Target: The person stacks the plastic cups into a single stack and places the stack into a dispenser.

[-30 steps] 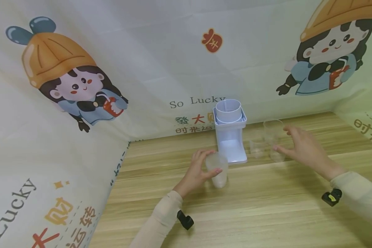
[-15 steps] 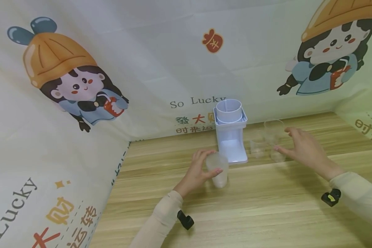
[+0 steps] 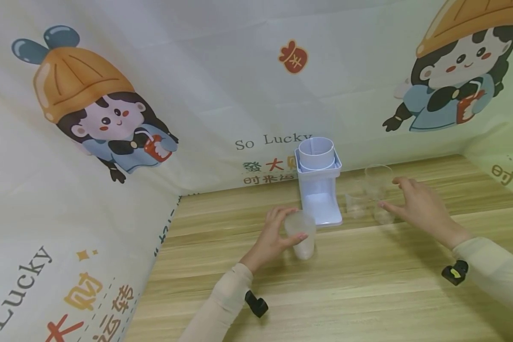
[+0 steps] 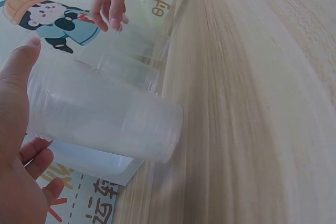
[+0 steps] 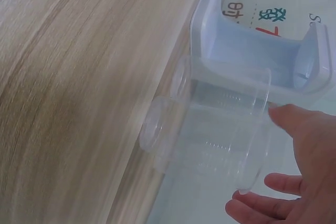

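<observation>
My left hand holds an upright stack of frosted plastic cups near the rim, thumb in front and fingers behind. In the left wrist view the stack spans the middle, its base close to the tabletop. On the right, my right hand has its thumb and fingers around the upper part of a clear plastic cup. The right wrist view shows the thumb and fingertips at that cup's rim. Just left of it stands a second clear cup.
A pale blue plastic stand with a round tube on top stands between the hands, against the printed cloth wall. The wooden tabletop extends toward the front.
</observation>
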{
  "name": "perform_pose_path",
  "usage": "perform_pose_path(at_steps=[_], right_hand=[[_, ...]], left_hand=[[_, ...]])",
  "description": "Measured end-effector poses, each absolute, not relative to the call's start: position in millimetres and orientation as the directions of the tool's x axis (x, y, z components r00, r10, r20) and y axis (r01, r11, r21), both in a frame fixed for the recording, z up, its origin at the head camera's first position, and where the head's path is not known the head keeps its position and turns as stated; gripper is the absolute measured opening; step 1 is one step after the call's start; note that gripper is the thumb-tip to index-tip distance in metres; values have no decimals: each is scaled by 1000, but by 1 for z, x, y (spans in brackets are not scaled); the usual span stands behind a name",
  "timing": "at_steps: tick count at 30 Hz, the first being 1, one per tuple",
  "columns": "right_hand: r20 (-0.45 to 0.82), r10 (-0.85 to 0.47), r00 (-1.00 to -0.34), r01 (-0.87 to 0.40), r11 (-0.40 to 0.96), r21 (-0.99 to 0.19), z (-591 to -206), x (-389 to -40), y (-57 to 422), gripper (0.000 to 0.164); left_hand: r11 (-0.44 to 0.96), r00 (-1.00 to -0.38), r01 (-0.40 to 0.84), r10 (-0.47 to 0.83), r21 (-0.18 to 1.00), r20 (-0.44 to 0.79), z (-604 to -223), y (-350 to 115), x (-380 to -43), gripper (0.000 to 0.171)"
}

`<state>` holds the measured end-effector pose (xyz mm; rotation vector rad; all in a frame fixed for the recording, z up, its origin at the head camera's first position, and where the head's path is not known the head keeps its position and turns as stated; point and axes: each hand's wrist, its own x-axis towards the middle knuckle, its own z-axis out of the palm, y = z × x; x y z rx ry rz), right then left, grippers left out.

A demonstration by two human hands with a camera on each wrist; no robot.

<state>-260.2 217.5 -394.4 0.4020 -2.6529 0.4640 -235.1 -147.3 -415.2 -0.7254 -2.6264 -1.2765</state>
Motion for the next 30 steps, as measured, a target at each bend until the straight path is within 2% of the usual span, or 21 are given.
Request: perform_pose_path(at_steps=[5,24,30], right_hand=[[427,-197,-883,-333,903,-272,-393,-261,217,61],[464,-188,-866,-367,869,-332,-386,-238,215,58],[484,-209,-850,-394,862,-320,-383,-233,211,55]], left_hand=[[524,-875,477,358,705,325,-415,-147,-235,65],[527,-875,477,358,703,326,-415,-148,-234,63],[533,-877,475,357,701,322,-416,-147,-235,63]])
